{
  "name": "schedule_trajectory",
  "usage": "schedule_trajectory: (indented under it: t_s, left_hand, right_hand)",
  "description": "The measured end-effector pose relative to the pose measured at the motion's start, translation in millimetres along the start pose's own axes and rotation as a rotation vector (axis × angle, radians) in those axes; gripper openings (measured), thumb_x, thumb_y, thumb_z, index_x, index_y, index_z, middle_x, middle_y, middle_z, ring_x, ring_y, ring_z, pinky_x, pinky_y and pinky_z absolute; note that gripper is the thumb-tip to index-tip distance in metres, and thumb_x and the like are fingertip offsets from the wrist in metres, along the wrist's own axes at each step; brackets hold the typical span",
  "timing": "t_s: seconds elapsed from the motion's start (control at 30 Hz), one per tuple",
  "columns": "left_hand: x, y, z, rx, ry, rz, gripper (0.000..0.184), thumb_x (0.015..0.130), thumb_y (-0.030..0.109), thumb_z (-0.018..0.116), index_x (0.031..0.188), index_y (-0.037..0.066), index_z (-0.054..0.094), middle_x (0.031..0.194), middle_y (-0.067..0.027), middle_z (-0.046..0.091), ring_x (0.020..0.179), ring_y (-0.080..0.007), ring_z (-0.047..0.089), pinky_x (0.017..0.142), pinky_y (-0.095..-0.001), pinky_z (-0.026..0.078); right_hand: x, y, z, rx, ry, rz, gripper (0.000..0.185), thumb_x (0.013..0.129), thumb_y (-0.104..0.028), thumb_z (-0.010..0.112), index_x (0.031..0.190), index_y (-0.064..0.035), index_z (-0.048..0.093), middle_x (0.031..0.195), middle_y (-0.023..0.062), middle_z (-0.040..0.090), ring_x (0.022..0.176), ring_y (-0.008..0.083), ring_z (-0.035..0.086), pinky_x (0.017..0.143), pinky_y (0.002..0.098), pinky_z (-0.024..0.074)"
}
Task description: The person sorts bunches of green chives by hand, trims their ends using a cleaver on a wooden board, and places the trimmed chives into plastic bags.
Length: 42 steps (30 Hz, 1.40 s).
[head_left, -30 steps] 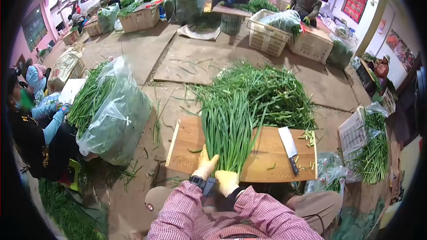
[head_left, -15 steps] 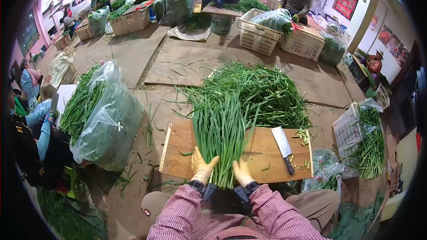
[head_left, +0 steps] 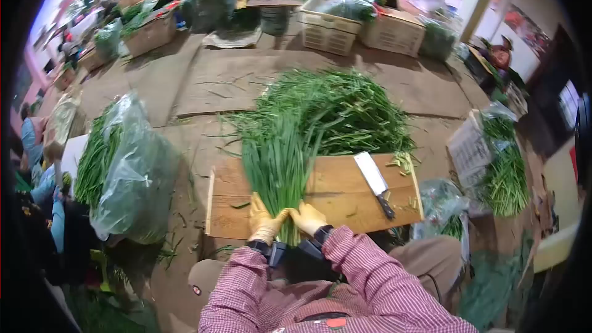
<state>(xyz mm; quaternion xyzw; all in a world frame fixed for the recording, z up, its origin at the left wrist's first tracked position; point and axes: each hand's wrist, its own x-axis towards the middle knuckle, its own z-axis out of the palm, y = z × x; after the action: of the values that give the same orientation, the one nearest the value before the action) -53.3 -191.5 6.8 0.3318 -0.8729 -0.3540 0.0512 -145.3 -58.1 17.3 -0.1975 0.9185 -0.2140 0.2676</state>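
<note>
A bundle of long green stalks (head_left: pixel 280 163) lies over the wooden board (head_left: pixel 339 191), its pale ends toward my body. My left hand (head_left: pixel 266 217), in a yellowish glove, presses round the bundle's left side near those ends. From the right, my gloved right hand (head_left: pixel 308 218) closes on the same ends, and the fingertips of both hands almost meet on top. To the right on the board rests a knife (head_left: pixel 372 174) with a black handle, beside small cut pieces. Behind the board is a large heap of greens (head_left: pixel 345 111).
A plastic bag of greens (head_left: pixel 139 179) stands at the left, near a person in dark clothes. At the right are a white crate (head_left: pixel 472 151) with greens and a clear bag (head_left: pixel 443 203). Further crates, boxes and seated people are at the back.
My hands, apart on either side of the bundle half a second ago, have come together round its lower ends. The whole view has shifted, with the board now further left and higher.
</note>
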Motion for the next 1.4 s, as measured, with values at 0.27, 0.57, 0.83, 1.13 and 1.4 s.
schedule_trajectory:
  t_s: [0.27, 0.57, 0.83, 1.13, 1.4]
  left_hand:
    - [6, -3, 5, 0.161, 0.065, -0.04, 0.125, 0.069, 0.061, 0.076, 0.153, 0.001, 0.006, 0.157, -0.0255, 0.016, 0.144, -0.0419, 0.018, 0.117, -0.045, 0.021]
    - [-4, 53, -12, 0.105, 0.229, 0.089, 0.099, 0.081, 0.034, 0.075, 0.155, 0.012, 0.013, 0.161, -0.0139, 0.011, 0.145, -0.0389, 0.016, 0.118, -0.0462, 0.019]
    - [-86, 146, 10, -0.083, -0.11, 0.639, 0.081, 0.077, 0.001, 0.067, 0.149, 0.005, 0.032, 0.157, -0.0151, 0.023, 0.144, -0.0307, 0.023, 0.118, -0.0395, 0.019]
    - [-150, 143, 80, -0.049, -0.361, 0.701, 0.069, 0.078, 0.008, 0.071, 0.142, 0.003, 0.043, 0.149, -0.019, 0.038, 0.136, -0.035, 0.036, 0.114, -0.0419, 0.028]
    - [-149, 122, 100, -0.195, -0.493, 0.445, 0.058, 0.08, 0.004, 0.069, 0.134, -0.002, 0.05, 0.143, -0.0187, 0.044, 0.133, -0.0298, 0.042, 0.112, -0.0373, 0.033]
  right_hand:
    - [-146, 20, -166, -0.075, 0.102, -0.474, 0.045, 0.093, -0.041, 0.053, 0.121, -0.0067, 0.061, 0.103, 0.0158, 0.066, 0.096, 0.0346, 0.064, 0.083, 0.0443, 0.0504]
    - [-344, 277, -251, 0.395, 0.734, 0.173, 0.029, 0.094, -0.016, 0.058, 0.118, -0.0024, 0.066, 0.099, 0.0083, 0.071, 0.086, 0.0152, 0.065, 0.082, 0.0286, 0.0499]
    - [-393, 452, -87, 0.26, 0.644, 0.789, 0.036, 0.086, -0.035, 0.057, 0.105, -0.0072, 0.07, 0.103, 0.0199, 0.069, 0.1, 0.0369, 0.064, 0.088, 0.0424, 0.0496]
    - [-335, 505, -81, -0.032, 0.427, 1.092, 0.044, 0.077, -0.047, 0.067, 0.1, -0.0101, 0.067, 0.098, 0.0154, 0.07, 0.092, 0.0329, 0.068, 0.08, 0.0448, 0.0527]
    - [-330, 531, -76, 0.184, 0.53, 0.893, 0.041, 0.084, -0.035, 0.061, 0.121, -0.0183, 0.065, 0.107, 0.0134, 0.07, 0.096, 0.0337, 0.067, 0.084, 0.0445, 0.0526]
